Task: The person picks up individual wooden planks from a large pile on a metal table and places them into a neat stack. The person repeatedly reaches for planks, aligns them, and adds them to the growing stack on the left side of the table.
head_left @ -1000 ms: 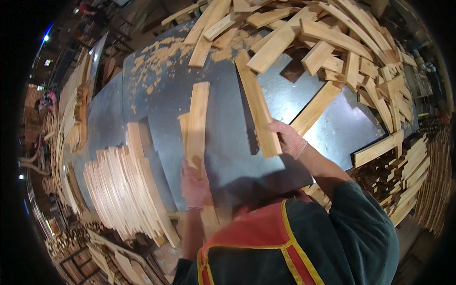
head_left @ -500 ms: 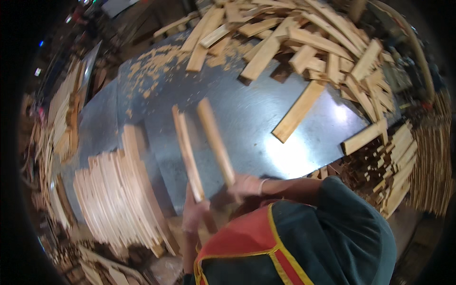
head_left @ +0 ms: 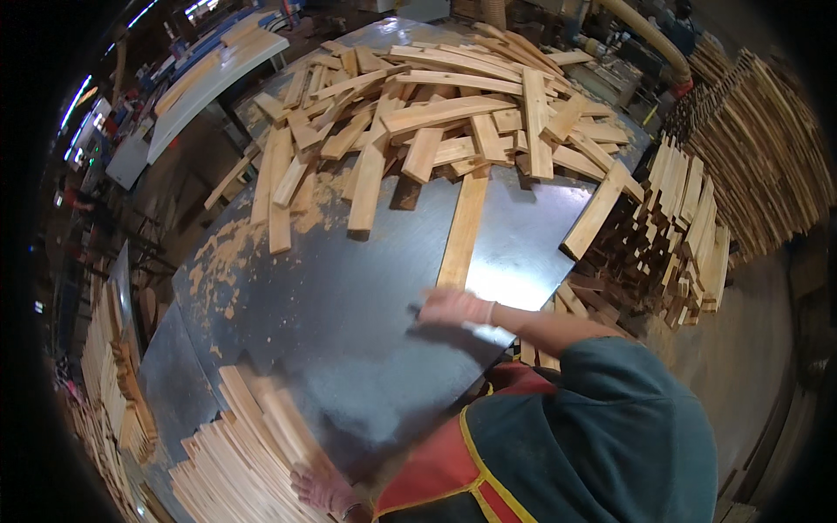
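Note:
My left hand (head_left: 323,490), in a pinkish glove, is closed around the near part of a wooden board (head_left: 288,418) at the right side of a row of boards (head_left: 231,471) at the lower left. The board's far part is blurred. My right hand (head_left: 455,307), gloved too, is over the near end of a single wooden plank (head_left: 462,235) lying on the metal tabletop (head_left: 349,296). The hand covers that end, and its fingers are too unclear to show a grip. The plank's far end touches a heap of loose planks (head_left: 453,113).
Wood shavings (head_left: 222,261) lie on the table's left part. One plank (head_left: 602,209) juts over the right edge. Beyond it stand a pile of boards (head_left: 689,227) and a tall stack (head_left: 758,148). A hose (head_left: 649,35) curves at the back right.
The two boards that were upright before my hands are gone from there. My left hand has moved to the row of boards, my right hand forward to the single plank. The view has shifted.

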`<state>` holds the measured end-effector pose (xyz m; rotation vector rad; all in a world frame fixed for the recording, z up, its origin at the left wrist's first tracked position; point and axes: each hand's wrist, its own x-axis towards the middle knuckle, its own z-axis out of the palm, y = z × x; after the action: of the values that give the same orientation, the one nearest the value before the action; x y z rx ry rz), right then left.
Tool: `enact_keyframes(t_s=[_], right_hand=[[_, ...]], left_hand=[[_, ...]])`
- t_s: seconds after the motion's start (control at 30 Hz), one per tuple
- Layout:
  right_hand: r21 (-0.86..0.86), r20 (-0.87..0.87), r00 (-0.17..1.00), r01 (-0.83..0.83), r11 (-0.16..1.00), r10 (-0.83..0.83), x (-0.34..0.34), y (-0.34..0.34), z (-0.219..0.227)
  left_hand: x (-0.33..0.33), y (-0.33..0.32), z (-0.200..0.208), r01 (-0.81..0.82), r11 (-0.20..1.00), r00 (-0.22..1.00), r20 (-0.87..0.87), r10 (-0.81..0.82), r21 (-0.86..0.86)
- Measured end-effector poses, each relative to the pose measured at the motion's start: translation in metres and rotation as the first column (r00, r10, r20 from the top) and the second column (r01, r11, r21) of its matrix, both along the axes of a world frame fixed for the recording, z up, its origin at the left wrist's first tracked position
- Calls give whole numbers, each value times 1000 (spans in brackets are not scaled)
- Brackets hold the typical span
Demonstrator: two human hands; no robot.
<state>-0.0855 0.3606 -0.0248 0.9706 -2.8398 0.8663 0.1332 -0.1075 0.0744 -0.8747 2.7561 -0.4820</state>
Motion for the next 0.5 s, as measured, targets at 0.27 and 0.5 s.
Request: enact_keyframes(t_s=[0.27,0.5], right_hand=[[-329,357,-104,916,-230,-928,-103,329,76],[-276,773,-44,875,-398,-633,-179,475,50]], left_hand=[[-150,115,-6,408,883,905,-232,-357,232],[-250,368,-32,750,462,602,-199,-773,473]])
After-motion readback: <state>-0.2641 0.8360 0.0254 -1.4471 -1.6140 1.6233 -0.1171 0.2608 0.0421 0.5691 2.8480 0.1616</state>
